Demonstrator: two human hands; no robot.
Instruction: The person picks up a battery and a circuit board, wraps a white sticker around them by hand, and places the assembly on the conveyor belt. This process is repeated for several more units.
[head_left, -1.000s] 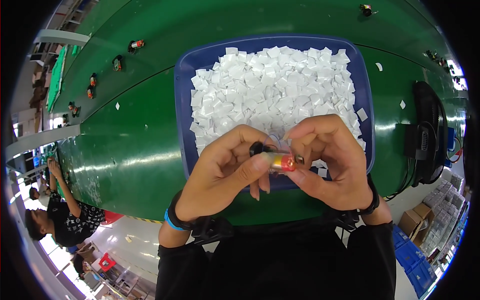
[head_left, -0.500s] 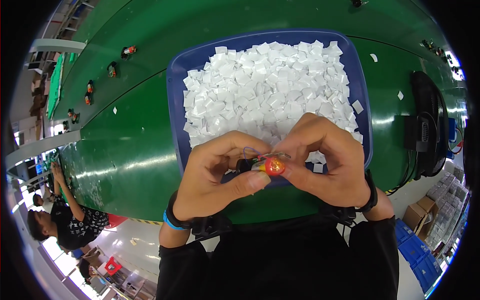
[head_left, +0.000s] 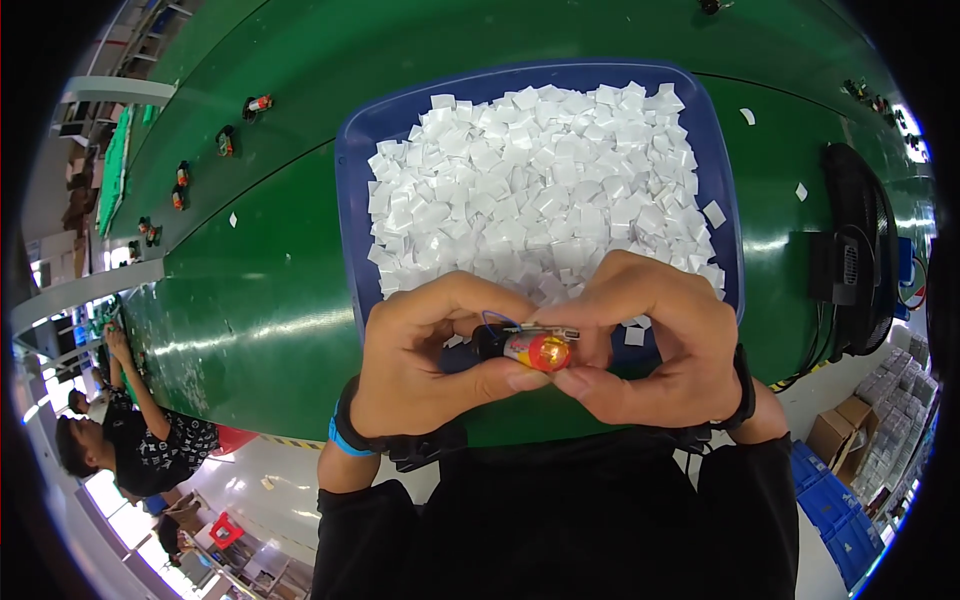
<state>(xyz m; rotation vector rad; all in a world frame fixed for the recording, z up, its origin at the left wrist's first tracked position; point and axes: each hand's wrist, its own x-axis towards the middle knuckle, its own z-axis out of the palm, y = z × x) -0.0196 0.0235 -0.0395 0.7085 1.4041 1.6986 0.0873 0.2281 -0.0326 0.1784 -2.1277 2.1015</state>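
Between my fingertips is a small battery assembly (head_left: 526, 346), a cylinder with a red and amber end and a black part at its other end. A slim circuit board (head_left: 560, 333) runs along its far side, and a thin blue wire loops up near the black part. My left hand (head_left: 415, 350) pinches the body from the left. From the right, my right hand (head_left: 665, 345) has finger and thumb closed on the board and red end. Both hands are over the near edge of a blue tray (head_left: 352, 220) heaped with small white square pieces (head_left: 540, 180).
Similar assemblies (head_left: 226, 141) lie along the green bench (head_left: 260, 290) at the far left, more at the far right. A black device (head_left: 850, 265) with cables stands to the right. Another person (head_left: 150, 440) works at the left. Blue crates (head_left: 835, 505) sit on the floor, lower right.
The battery assembly has turned in my fingers, so more of its body and the circuit board show. Both hands have shifted slightly nearer to me. The tray has not moved.
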